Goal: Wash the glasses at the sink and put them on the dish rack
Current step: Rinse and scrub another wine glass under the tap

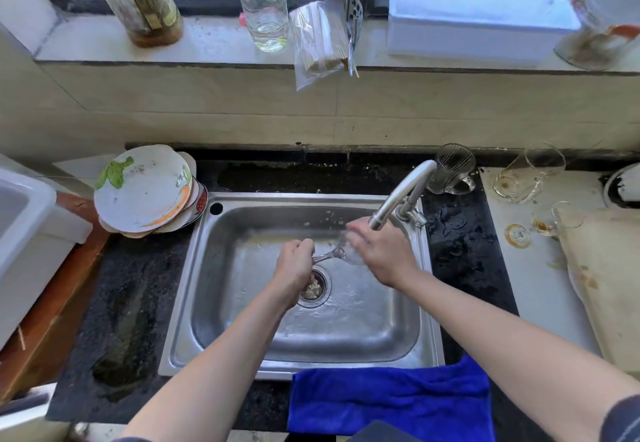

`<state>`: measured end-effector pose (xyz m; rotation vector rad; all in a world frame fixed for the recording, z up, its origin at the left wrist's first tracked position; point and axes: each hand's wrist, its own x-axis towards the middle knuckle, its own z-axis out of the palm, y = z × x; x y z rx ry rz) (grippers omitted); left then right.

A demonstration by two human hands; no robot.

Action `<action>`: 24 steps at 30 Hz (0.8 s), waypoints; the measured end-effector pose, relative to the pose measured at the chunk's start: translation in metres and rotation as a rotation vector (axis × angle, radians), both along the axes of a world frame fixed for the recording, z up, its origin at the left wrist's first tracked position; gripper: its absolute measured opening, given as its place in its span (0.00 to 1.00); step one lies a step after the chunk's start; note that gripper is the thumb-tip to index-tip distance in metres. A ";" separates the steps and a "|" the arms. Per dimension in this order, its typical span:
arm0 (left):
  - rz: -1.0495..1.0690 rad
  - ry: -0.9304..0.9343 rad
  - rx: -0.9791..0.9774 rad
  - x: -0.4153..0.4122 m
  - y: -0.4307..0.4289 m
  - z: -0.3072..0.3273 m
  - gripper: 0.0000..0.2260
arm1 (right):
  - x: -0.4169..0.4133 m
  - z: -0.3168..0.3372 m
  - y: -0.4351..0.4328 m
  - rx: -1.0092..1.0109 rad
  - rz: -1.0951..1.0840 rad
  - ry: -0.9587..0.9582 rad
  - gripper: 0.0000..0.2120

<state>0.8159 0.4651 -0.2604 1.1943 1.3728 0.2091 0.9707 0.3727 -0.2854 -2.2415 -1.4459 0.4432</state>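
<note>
Over the steel sink (242, 337) I hold a clear stemmed glass (341, 254) on its side under the faucet spout (401, 192). My left hand (294, 268) grips its stem and foot. My right hand (381, 254) lies over the bowl of the glass, fingers wrapped on it; most of the bowl is hidden. On the white counter at the right lie two dirty stemmed glasses (526, 178) (547, 225), tipped on their sides. A clear glass mug (450, 171) stands behind the faucet.
A stack of plates (145, 192) sits left of the sink. A blue cloth (388, 403) hangs over the front edge. A cutting board (609, 278) lies at the right. Bottles (138, 1), a bag of chopsticks (318, 39) and a white box (478, 18) stand on the windowsill.
</note>
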 end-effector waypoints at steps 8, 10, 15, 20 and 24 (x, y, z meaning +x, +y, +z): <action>0.140 -0.156 -0.521 -0.008 -0.003 -0.010 0.08 | 0.005 0.022 0.006 -0.079 -0.337 0.558 0.07; 0.206 -0.187 -0.571 -0.004 -0.004 -0.012 0.06 | 0.002 0.018 -0.003 -0.073 -0.172 -0.042 0.17; 0.313 -0.220 -0.655 0.004 -0.004 -0.012 0.04 | -0.010 -0.004 -0.025 -0.109 0.197 -0.406 0.22; 0.150 -0.115 -0.365 0.009 -0.010 0.000 0.07 | -0.003 0.002 -0.027 -0.143 0.241 -0.403 0.24; -0.070 -0.009 0.093 0.008 -0.018 -0.003 0.06 | 0.003 0.012 -0.023 -0.054 0.066 -0.357 0.23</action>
